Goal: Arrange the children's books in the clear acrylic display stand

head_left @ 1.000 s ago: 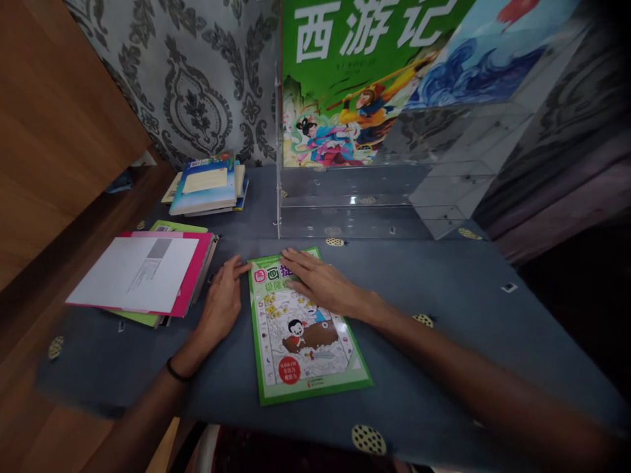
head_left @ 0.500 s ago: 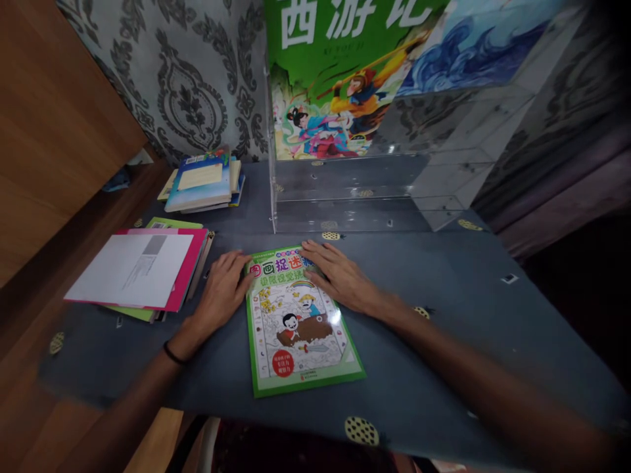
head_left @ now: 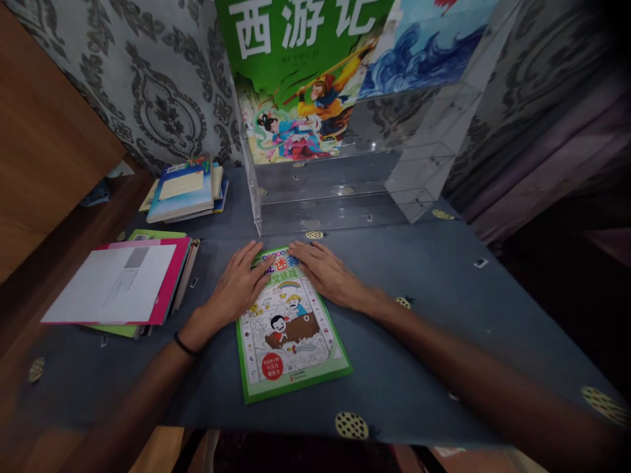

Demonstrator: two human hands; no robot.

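A green-bordered picture book point(head_left: 290, 335) lies flat on the table in front of me, its cover printed with cartoon figures, a rainbow and a red circle. My left hand point(head_left: 236, 282) rests over the book's upper left corner, fingers stretched out and covering part of the title. On the upper right edge lies my right hand point(head_left: 328, 272), its fingers extended, with the fingertips on the cover. Neither hand grips the book. A dark band point(head_left: 185, 345) circles my left wrist.
Left of the book is a stack of books topped by a white sheet point(head_left: 108, 279); behind it sits another stack with a blue book point(head_left: 180, 194). A clear acrylic rack point(head_left: 424, 171) holding a green book point(head_left: 276, 72) and a blue wave-patterned one point(head_left: 419, 56) stands at the back of the grey-blue table point(head_left: 428, 368).
My left hand has shifted right, onto the book's upper left corner, and covers more of the title. The right hand stays at the upper right edge. The view has turned slightly.
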